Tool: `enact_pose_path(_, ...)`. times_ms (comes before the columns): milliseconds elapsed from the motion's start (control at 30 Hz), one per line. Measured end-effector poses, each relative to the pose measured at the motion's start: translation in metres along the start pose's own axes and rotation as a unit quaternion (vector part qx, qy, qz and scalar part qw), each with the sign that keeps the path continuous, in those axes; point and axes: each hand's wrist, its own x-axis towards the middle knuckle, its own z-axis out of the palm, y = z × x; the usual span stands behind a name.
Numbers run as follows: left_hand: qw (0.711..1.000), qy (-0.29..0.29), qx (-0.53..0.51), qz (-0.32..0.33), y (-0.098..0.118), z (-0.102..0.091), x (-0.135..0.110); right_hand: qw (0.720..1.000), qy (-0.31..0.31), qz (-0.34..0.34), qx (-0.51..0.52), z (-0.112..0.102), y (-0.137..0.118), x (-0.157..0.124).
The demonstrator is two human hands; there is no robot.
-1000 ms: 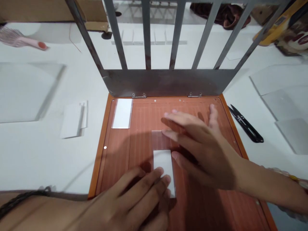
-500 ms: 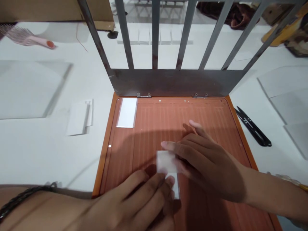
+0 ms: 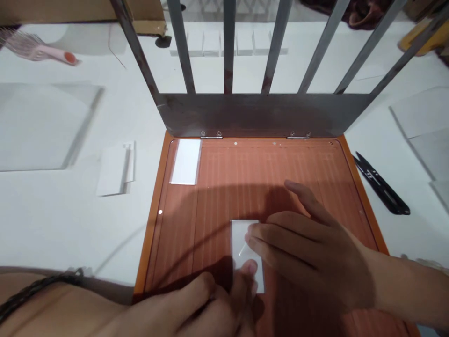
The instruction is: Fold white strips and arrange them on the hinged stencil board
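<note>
A small white card [image 3: 238, 238], seemingly under clear film, lies on the orange-brown board [image 3: 224, 187]. My left hand [image 3: 213, 304] is closed at its lower end, with a fingertip pressing on the card. Over its right edge is my right hand [image 3: 308, 252], forefinger and thumb together on the card's surface and another finger stretched away. A thin light line runs from those fingertips across the card; whether it is an object or a crease I cannot tell. A second white card [image 3: 186, 162] in a clear sleeve lies in the board's far left corner.
A slotted metal frame [image 3: 259, 114] stands raised on hinges at the board's far edge. Black thread snips [image 3: 384, 187] lie to the right. White pieces [image 3: 114, 171], a clear sheet [image 3: 42, 126] and a pink brush [image 3: 54, 52] are left. Several white stacks [image 3: 211, 43] stand behind.
My right hand has come down, its fingertips now touching the card. My left hand has drawn slightly lower, uncovering more of the card. The view has shifted a little.
</note>
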Motion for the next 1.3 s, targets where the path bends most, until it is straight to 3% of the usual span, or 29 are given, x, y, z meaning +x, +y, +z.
enact_pose_path(200, 1.0, 0.003, -0.009, -0.021, -0.0019, -0.0042, 0.0014, 1.0, -0.03, -0.004, 0.001, -0.0043, -0.0004, 0.0009)
enact_pose_path(300, 0.999, -0.012, -0.016, -0.028, 0.001, -0.0037, 0.001, 1.0, -0.025, -0.004, 0.007, -0.0052, -0.0003, 0.0008)
enact_pose_path(400, 0.999, 0.026, -0.015, -0.038, 0.0036, -0.0011, 0.0006, 1.0, -0.03, -0.002, 0.008, -0.0053, -0.0003, 0.0)
enact_pose_path(1167, 0.998, 0.036, -0.01, -0.049, 0.0048, 0.0031, 0.0001, 1.0, -0.002, -0.012, 0.002, -0.0038, 0.0016, -0.0013)
enact_pose_path(1300, 0.996, 0.053, -0.012, -0.065, 0.0059, 0.0034, -0.0012, 1.0, -0.019, -0.016, 0.011, -0.0041, -0.0024, -0.0014)
